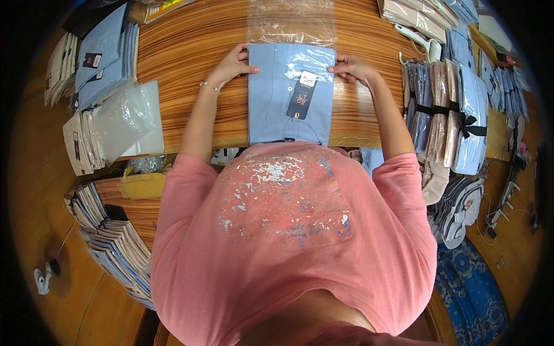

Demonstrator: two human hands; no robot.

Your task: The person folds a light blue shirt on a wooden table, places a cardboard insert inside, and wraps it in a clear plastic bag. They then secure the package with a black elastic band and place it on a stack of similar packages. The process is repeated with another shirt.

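A folded light blue garment (268, 112) lies on the table in front of me, close against my chest. A dark hang tag (301, 99) with a white sticker hangs on its front by a thin string. A clear plastic bag (291, 26) covers its far part with a gloss and stretches flat beyond its far edge. My left hand (234, 66) pinches the far left edge, thumb on top, the other fingers partly hidden. At the far right edge my right hand (353, 68) pinches likewise, thumb over the plastic and garment.
On the left are stacks of folded garments (104, 52) and clear bags (130, 115). Bundled garments tied with black ribbon (444, 109) stand at right, near a white handled tool (424, 43). More folded garments (115, 248) sit lower left; blue patterned cloth (470, 288) lies lower right.
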